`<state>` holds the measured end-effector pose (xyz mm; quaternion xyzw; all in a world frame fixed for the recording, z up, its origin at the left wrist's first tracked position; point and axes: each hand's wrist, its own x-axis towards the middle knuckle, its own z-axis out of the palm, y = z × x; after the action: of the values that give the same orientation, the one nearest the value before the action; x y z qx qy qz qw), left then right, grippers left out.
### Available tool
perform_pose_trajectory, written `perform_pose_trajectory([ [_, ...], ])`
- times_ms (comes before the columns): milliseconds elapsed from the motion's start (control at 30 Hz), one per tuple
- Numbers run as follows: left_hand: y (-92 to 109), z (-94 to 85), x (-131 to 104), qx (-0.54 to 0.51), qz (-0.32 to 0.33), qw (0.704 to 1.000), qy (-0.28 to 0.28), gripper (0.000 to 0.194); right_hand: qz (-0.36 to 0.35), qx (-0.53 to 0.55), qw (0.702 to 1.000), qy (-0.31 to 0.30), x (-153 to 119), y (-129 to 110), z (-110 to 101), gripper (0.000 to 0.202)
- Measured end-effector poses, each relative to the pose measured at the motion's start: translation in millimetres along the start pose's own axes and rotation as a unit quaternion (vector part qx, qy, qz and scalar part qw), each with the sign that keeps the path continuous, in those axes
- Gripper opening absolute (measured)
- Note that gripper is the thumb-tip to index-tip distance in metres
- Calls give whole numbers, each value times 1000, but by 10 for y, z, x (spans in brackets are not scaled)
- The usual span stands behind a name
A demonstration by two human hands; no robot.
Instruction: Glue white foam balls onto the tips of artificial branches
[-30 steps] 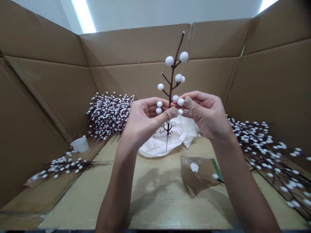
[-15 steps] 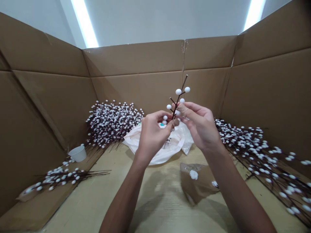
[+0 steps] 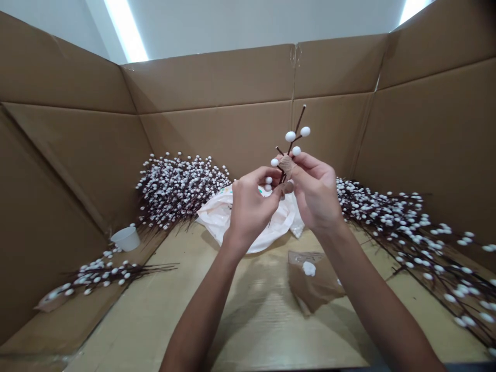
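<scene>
A dark brown twig (image 3: 299, 120) with several white berries stands tilted above the table, between my hands. My left hand (image 3: 256, 204) pinches its lower part, with berries showing beside the fingers. Higher up, my right hand (image 3: 315, 188) is closed on the twig's middle, its thumb across the stem; the thumb and a left fingertip carry tan wrapping. Behind and below the hands lies a white plastic bag (image 3: 217, 214). Nearer the front is a piece of brown paper (image 3: 310, 289) with a white blob (image 3: 309, 268) on it.
Cardboard walls (image 3: 217, 134) surround the table (image 3: 163, 320). A large pile of berry twigs (image 3: 178, 191) is at the back left, another pile (image 3: 403, 222) along the right. At left are a white cup (image 3: 126, 238) and a small berry bunch (image 3: 104, 274).
My right thumb has moved across the stem and now covers more of it. Both hands and the twig appear slightly farther right and higher, and the camera view has shifted a little.
</scene>
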<state>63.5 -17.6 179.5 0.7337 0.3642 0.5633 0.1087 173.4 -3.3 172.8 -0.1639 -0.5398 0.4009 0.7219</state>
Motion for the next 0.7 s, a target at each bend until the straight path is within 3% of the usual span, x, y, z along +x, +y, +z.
perform_pose_trajectory([
  [133,-6,-117,56,-101,-54,991,-66,24,-10,-1,1000,14,27,-13,-34,15],
  [267,-23,-420,111,-96,-117,972,-182,26,-17,-32,999,23,67,-13,-87,17],
  [367,-223,-616,166,-52,-136,949,-281,22,-16,-38,999,36,95,-13,-119,18],
  [433,-457,-636,206,-3,-137,936,-324,21,-12,-38,999,36,106,-23,-128,17],
  [500,-725,-540,234,106,-153,916,-355,24,0,-41,999,25,108,-39,-123,17],
  [600,-1101,-232,215,313,-206,835,-403,20,29,-43,999,-11,99,-54,-95,16],
  [667,-1309,4,153,339,-196,837,-383,10,49,-37,997,-37,89,-48,-71,15],
  [700,-1402,108,110,342,-184,844,-370,15,56,-34,997,-51,84,-41,-60,14],
])
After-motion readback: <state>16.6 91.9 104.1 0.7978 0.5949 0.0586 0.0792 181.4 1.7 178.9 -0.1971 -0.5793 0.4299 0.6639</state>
